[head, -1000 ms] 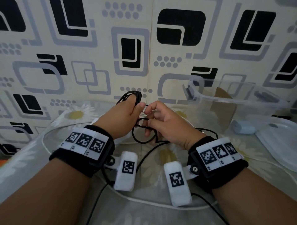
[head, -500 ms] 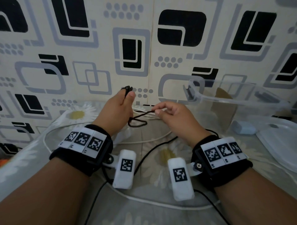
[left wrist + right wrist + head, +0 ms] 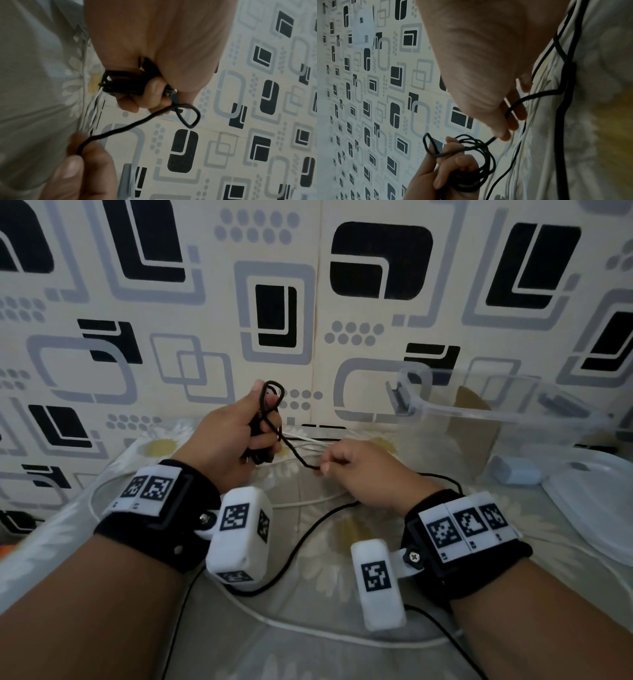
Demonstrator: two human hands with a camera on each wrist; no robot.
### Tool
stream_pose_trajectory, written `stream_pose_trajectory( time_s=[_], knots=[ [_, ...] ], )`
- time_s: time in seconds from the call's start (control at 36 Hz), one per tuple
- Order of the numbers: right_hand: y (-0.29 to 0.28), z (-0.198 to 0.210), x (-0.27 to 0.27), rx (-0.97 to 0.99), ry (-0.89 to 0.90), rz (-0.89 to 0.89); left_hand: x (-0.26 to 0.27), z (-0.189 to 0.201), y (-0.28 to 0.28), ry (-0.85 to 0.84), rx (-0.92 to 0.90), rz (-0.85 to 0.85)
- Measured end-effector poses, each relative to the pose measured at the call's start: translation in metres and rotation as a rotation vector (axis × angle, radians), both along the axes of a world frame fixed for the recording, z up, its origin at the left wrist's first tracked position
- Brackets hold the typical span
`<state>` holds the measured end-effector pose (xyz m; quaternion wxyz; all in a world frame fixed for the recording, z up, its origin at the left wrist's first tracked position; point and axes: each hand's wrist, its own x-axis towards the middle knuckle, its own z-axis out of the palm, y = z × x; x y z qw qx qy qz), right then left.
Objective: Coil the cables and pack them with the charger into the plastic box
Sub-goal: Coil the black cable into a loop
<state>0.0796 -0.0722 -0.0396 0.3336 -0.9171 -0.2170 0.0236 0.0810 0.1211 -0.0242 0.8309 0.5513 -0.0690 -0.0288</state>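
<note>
My left hand (image 3: 263, 433) grips a coil of black cable (image 3: 257, 448) in its fist, and a small loop sticks up past the thumb. In the left wrist view the coil (image 3: 123, 83) is bundled under the curled fingers. One strand (image 3: 291, 450) runs from the coil down to my right hand (image 3: 323, 467), which pinches it between thumb and fingertips. The right wrist view shows the coil (image 3: 471, 175) and the cable's tail (image 3: 563, 94) trailing over the bed. A white cable (image 3: 308, 502) lies loose on the sheet. The clear plastic box (image 3: 507, 414) stands at the right.
A pale blue charger block (image 3: 515, 470) sits by the box's front wall; I cannot tell whether it is inside. The clear lid (image 3: 599, 508) lies at the far right. A patterned wall closes the back. More white cable (image 3: 308, 632) curves near my wrists.
My left hand has turned and closed into a fist round the coil. My right hand has moved down and right, drawing a strand out from the coil.
</note>
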Motion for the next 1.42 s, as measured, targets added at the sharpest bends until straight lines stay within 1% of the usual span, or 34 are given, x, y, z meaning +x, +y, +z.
stream_pose_trajectory(
  time_s=[0.03, 0.08, 0.14, 0.22, 0.28, 0.36, 0.44, 0.56, 0.58, 0.64, 0.69, 0.72, 0.83, 0.94, 1.03, 1.14, 1.19, 1.28, 1.36, 1.42],
  knots=[
    [0.001, 0.0, -0.001, -0.016, -0.016, 0.024, 0.0, 0.0, -0.001, -0.008, -0.001, -0.003],
    [0.003, 0.002, -0.005, 0.038, -0.038, 0.082, 0.0, 0.0, -0.003, -0.034, 0.013, -0.026],
    [0.007, 0.003, -0.007, 0.17, -0.038, 0.151, 0.001, -0.001, -0.004, -0.051, 0.04, -0.054],
    [0.011, 0.003, -0.011, 0.389, 0.091, 0.247, 0.001, -0.002, -0.005, -0.071, 0.065, -0.068],
    [0.012, 0.004, -0.011, 0.449, 0.13, 0.256, 0.001, -0.003, -0.005, -0.092, 0.094, -0.056],
    [0.012, 0.005, -0.01, 0.477, 0.118, 0.252, -0.002, -0.005, -0.008, -0.117, 0.222, 0.033],
    [0.013, 0.007, -0.01, 0.537, 0.019, 0.253, -0.003, -0.007, -0.01, -0.125, 0.32, 0.117],
    [0.009, 0.011, -0.008, 0.707, -0.216, 0.132, -0.001, -0.008, -0.01, -0.14, 0.477, 0.15],
    [0.007, 0.011, -0.007, 0.745, -0.27, 0.094, -0.001, -0.009, -0.01, -0.163, 0.544, 0.161],
    [0.004, 0.011, -0.004, 0.801, -0.366, 0.023, 0.001, -0.012, -0.009, -0.247, 0.78, 0.211],
    [0.003, 0.011, -0.004, 0.814, -0.46, -0.025, 0.001, -0.014, -0.009, -0.329, 0.994, 0.261],
    [0.003, 0.012, -0.005, 0.808, -0.511, -0.038, 0.001, -0.013, -0.01, -0.36, 1.059, 0.27],
    [0.006, 0.014, -0.009, 0.767, -0.679, -0.048, -0.002, -0.011, -0.012, -0.414, 1.222, 0.238],
    [0.004, 0.015, -0.007, 0.777, -0.77, -0.103, -0.005, -0.01, -0.012, -0.386, 1.279, 0.105],
    [0.001, 0.014, -0.003, 0.803, -0.752, -0.167, -0.01, -0.008, -0.014, -0.382, 1.297, 0.002],
    [-0.001, 0.011, 0.001, 0.813, -0.68, -0.237, -0.015, -0.007, -0.014, -0.371, 1.222, -0.076],
    [-0.002, 0.011, 0.003, 0.812, -0.649, -0.269, -0.017, -0.006, -0.014, -0.36, 1.124, -0.133],
    [-0.004, 0.01, 0.006, 0.81, -0.585, -0.314, -0.019, -0.005, -0.016, -0.339, 0.919, -0.225],
    [-0.006, 0.008, 0.009, 0.792, -0.506, -0.349, -0.022, -0.001, -0.017, -0.315, 0.737, -0.263],
    [-0.007, 0.007, 0.011, 0.762, -0.446, -0.356, -0.024, 0.002, -0.018, -0.308, 0.662, -0.272]
  ],
)
